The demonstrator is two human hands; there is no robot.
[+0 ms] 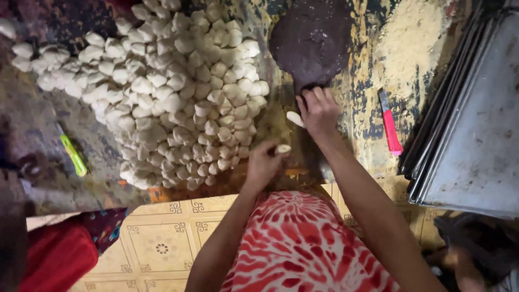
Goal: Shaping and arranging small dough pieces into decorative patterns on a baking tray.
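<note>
The left hand (263, 164) is curled nearly closed, pinching 1 small pale dough piece (283, 148) between thumb and fingertips at its upper right edge. The right hand (319, 111), just above and to the right of it, lies palm down with fingers bent, its fingertips pressing on the lower edge of a flat dark purple dough mass (312, 40) that spreads away beyond them; it grips nothing that shows. A second pale piece (295, 119) lies on the worn desk (373, 119) touching the right hand's thumb side, between the 2 hands. A large heap of white dough balls (173, 92) sits left of both hands. A pink knife (390, 124) lies right of the right hand, with stacked metal trays (476, 124) beyond it. A green knife (73, 154) lies far left of the left hand.
</note>
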